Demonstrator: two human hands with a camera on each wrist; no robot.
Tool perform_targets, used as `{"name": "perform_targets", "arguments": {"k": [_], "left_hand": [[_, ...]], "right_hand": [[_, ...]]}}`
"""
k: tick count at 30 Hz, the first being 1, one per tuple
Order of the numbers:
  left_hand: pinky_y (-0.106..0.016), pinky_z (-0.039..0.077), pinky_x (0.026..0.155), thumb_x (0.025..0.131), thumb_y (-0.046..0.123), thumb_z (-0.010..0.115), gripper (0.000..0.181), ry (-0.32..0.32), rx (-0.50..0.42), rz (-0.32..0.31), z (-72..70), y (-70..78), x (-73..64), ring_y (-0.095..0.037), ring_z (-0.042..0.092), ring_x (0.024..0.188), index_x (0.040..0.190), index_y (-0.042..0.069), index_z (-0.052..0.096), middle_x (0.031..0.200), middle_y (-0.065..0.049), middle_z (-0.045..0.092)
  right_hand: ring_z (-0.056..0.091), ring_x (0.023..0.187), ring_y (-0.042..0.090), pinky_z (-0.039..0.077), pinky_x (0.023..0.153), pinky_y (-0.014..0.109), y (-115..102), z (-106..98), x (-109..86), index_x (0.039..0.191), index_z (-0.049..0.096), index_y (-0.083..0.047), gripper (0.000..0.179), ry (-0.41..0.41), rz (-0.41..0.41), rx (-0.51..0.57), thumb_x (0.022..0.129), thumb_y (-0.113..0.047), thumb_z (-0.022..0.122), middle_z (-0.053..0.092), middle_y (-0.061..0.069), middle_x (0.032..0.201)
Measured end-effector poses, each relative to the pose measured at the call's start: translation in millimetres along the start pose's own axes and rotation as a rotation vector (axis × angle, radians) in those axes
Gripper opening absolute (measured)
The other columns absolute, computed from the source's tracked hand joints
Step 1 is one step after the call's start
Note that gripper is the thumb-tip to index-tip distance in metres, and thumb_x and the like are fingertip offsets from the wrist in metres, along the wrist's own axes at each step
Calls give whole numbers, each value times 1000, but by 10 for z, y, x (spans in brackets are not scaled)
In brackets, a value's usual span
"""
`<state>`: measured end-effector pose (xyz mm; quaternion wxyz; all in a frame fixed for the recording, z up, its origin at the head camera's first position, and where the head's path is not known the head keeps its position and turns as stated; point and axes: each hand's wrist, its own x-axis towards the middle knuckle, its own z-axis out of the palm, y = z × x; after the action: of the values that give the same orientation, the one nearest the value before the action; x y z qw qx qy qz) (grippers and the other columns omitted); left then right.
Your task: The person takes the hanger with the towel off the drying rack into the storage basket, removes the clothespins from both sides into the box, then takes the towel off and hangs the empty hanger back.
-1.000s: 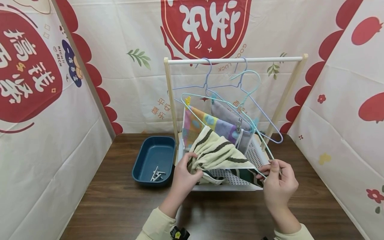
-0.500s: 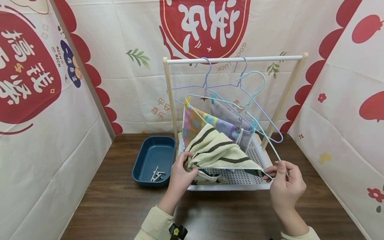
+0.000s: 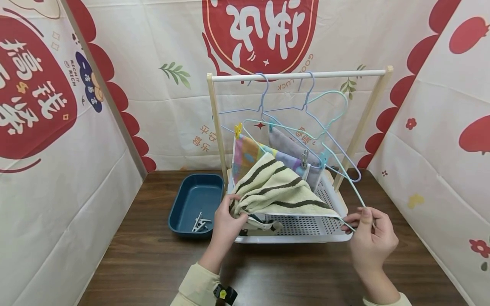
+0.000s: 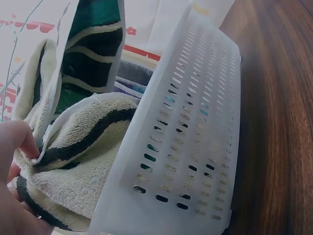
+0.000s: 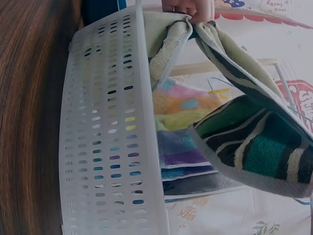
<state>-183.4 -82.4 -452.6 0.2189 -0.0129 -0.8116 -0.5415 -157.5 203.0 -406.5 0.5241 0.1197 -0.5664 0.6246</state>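
A cream towel [image 3: 285,191] with dark stripes hangs over the lower bar of a mint-green wire hanger [image 3: 355,191]. My left hand [image 3: 227,223] grips the towel's bunched left end. At the other side, my right hand [image 3: 373,238] pinches the hanger's lower right corner, close to the towel's right tip. Both are held over the white perforated basket [image 3: 291,240]. In the right wrist view, the green-and-black striped underside [image 5: 264,142] of the towel hangs down beside the basket's rim. The left wrist view shows the towel's folds [image 4: 88,132] gathered at my left fingers.
Behind the basket stands a rack with a white rail [image 3: 283,77] and wooden posts. Two purple hangers [image 3: 264,95] hang there, with a colourful towel [image 3: 245,159] and a grey towel [image 3: 287,142] clipped on. A blue tray [image 3: 195,187] with silver clips [image 3: 200,222] stands at left.
My right hand has moved right, carrying the hanger with it. My left hand has shifted slightly left with the towel's end, and the towel is spread wider between the hands.
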Motion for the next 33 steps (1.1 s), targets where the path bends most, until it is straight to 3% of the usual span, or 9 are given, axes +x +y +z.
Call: {"name": "perform_targets", "arguments": {"k": [19,33], "left_hand": [[-34,44,61,71,3,66,42,39,22,-90,-39,-50,15,-23,53,81,110,17,60,105,-9,63],[-38,47,70,71,4,68,42,85,37,-122,-54,-69,39,-25,56,88,110,15,59,107,-10,64]], "right_hand": [[59,49,5,46,45,14,-24,-88,51,82,49,28,22,25,-25,-23,93,10,55,64,2,60],[59,48,4,45,44,14,-49,-154,95,84,52,27,21,53,-29,-37,94,9,55,65,1,60]]}}
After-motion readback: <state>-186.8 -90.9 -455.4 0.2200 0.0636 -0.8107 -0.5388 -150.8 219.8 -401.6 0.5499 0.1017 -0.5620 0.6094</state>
